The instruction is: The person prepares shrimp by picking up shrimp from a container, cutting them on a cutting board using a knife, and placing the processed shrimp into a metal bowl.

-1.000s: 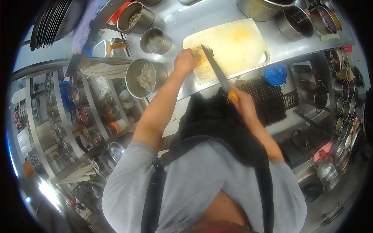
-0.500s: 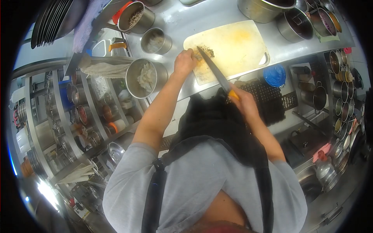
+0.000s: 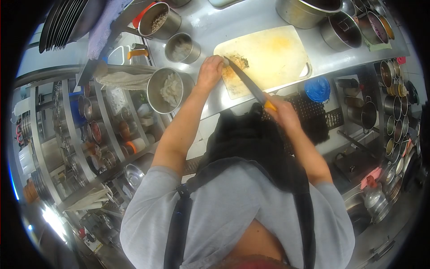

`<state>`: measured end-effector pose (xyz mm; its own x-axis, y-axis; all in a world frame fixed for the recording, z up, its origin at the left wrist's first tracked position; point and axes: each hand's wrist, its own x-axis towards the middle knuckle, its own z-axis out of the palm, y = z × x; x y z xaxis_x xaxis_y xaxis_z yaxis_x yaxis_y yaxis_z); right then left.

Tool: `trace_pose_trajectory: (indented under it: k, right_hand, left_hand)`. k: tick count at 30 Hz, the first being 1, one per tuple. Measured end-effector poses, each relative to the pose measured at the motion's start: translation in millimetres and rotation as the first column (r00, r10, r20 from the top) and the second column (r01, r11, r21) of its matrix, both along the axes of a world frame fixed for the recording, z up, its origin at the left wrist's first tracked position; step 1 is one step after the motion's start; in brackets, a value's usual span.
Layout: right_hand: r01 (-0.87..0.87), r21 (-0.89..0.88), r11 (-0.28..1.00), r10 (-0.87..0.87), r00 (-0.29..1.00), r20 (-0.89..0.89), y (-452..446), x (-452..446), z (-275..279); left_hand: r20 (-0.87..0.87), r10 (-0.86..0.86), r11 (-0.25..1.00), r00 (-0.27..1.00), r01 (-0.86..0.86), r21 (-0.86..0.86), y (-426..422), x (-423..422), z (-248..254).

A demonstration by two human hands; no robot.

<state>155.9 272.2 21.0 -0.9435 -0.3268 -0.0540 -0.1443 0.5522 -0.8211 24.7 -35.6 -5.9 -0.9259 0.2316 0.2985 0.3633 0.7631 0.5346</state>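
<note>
My right hand is wrapped round the orange handle of a long kitchen knife. Its blade slants up and left across the near-left part of a pale cutting board, with the tip beside my left hand. The fingers of my left hand are closed at the board's left edge, around a small pale piece too hidden to name. Brown chopped bits lie on the board beside the blade. Left of that hand stand a metal pot of whitish pieces and a smaller metal pot with similar contents.
A pot of brownish bits stands at the back left. Large metal pots and a dark-filled pot are at the back right. Below the counter's front edge sits a blue round item. Shelves of cookware flank both sides.
My left hand has shifted slightly left and turned, and a pale bit now shows at its fingertips. The knife has moved only a little, its tip slightly lower and to the left.
</note>
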Motion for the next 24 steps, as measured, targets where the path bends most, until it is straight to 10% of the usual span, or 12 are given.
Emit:
trace_pose_trajectory:
  k: [9, 12, 14, 17, 24]
  right_hand:
    - [0.035, 0.091, 0.995, -0.041, 0.996, 0.073, 10, 8, 13]
    - [0.052, 0.094, 0.994, -0.059, 0.996, 0.071, 4, 10, 15]
    - [0.118, 0.108, 0.987, -0.122, 0.992, 0.035, 0, 12, 13]
    - [0.127, 0.07, 0.989, -0.127, 0.992, -0.01, -7, 12, 27]
    - [-0.093, 0.204, 0.974, 0.087, 0.996, 0.035, -12, 2, 27]
  left_hand:
    - [-0.149, 0.268, 0.961, 0.952, -0.253, 0.116, -48, -26, 69]
    - [-0.118, 0.363, 0.931, 0.924, -0.357, 0.074, -97, -43, 93]
    - [0.114, 0.28, 0.925, 0.953, -0.236, -0.298, -133, -43, 102]
    - [0.16, 0.282, 0.946, 0.946, -0.246, -0.21, -158, -20, 132]
    - [0.424, 0.361, 0.837, 0.831, -0.089, -0.539, -209, 31, 25]
